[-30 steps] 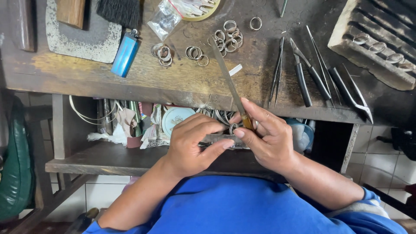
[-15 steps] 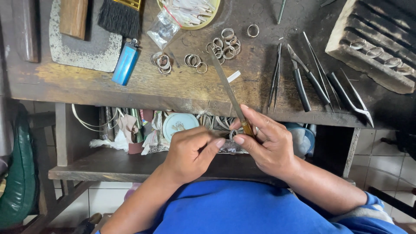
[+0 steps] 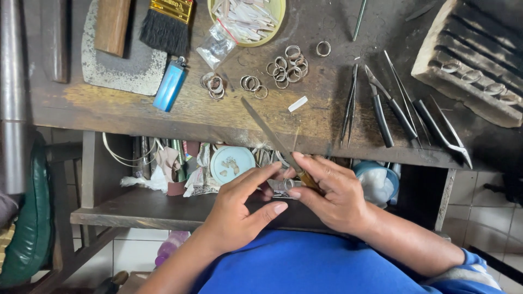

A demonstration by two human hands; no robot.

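Head view: both hands (image 3: 289, 198) pinch a ring (image 3: 287, 185); right grips file (image 3: 269, 132) pointing up-left.

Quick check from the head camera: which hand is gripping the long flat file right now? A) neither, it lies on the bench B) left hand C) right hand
C: the right hand closes round the handle end of the file, whose blade slants up over the bench edge, while the left hand steadies a small ring beneath it.
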